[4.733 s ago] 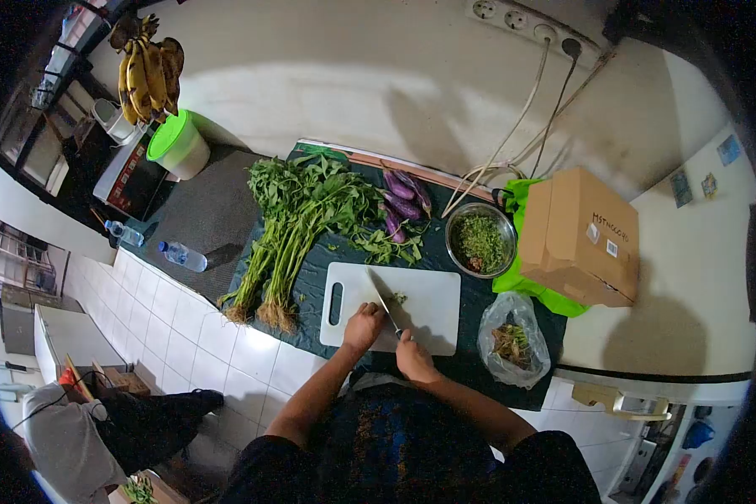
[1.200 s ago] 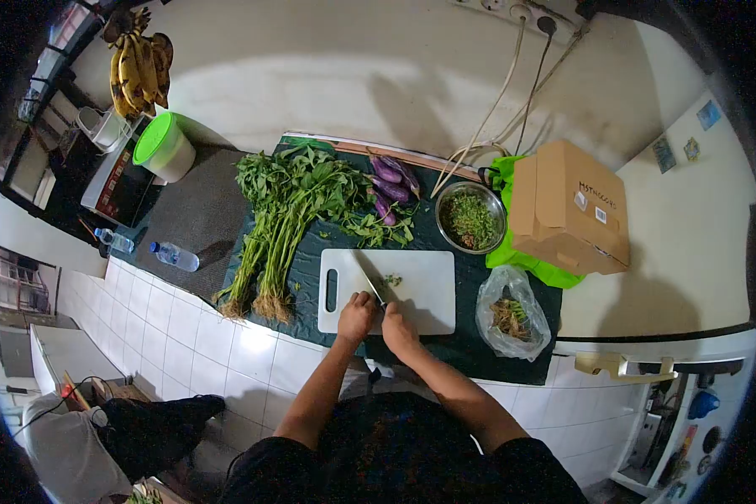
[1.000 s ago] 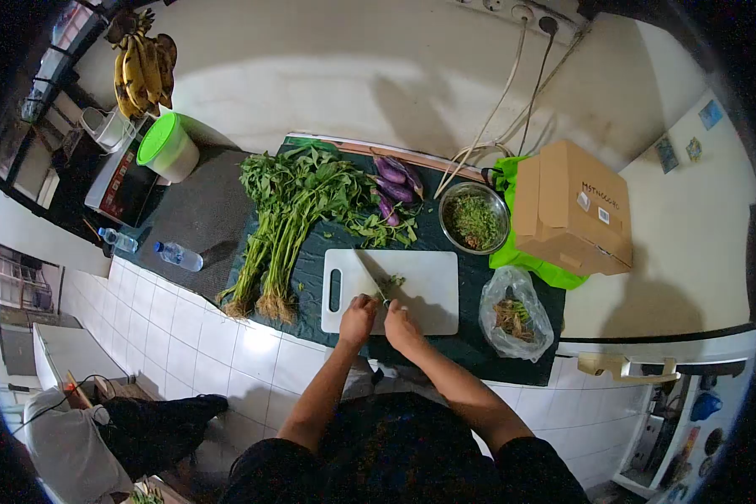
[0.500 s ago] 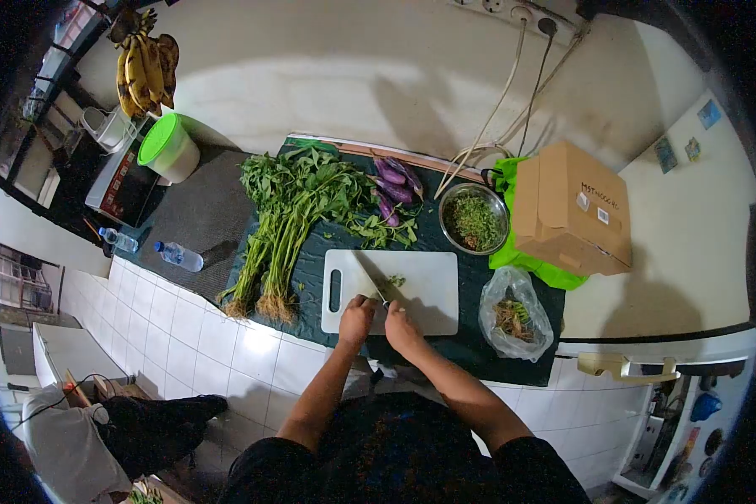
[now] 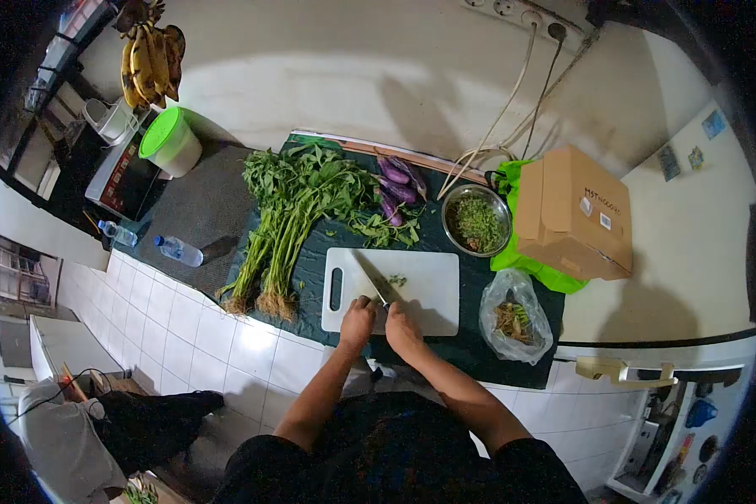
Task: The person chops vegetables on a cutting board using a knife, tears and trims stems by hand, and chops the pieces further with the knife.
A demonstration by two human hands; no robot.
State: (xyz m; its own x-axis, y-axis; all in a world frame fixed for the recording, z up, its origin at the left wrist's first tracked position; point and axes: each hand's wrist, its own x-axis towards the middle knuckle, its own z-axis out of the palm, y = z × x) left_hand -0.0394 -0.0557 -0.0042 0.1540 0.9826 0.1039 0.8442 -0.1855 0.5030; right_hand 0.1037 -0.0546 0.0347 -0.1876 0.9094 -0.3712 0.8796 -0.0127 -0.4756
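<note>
A knife [image 5: 368, 274] lies slanted over the white cutting board [image 5: 437, 290], its blade pointing to the upper left. My right hand [image 5: 402, 326] is closed on its handle. Close beside it on the left, my left hand [image 5: 359, 321] is closed at the board's lower part, by the blade; what its fingers pinch is too small to make out. Small chopped green bits [image 5: 397, 280] lie on the board right of the blade. Leafy greens with roots [image 5: 290, 227] lie left of and behind the board, and purple eggplants [image 5: 399, 191] lie behind it.
Right of the board are a metal bowl of chopped greens [image 5: 477, 222], a plastic bag of scraps [image 5: 515, 319] and a cardboard box [image 5: 575, 214]. Two bottles, one nearer [image 5: 179, 250], and a green-lidded tub [image 5: 170, 143] stand or lie left. Another person [image 5: 67, 437] is at lower left.
The view has shifted slightly. Both hands stay at the lower part of the board, the knife still in my right hand, with little visible movement over the last second.
</note>
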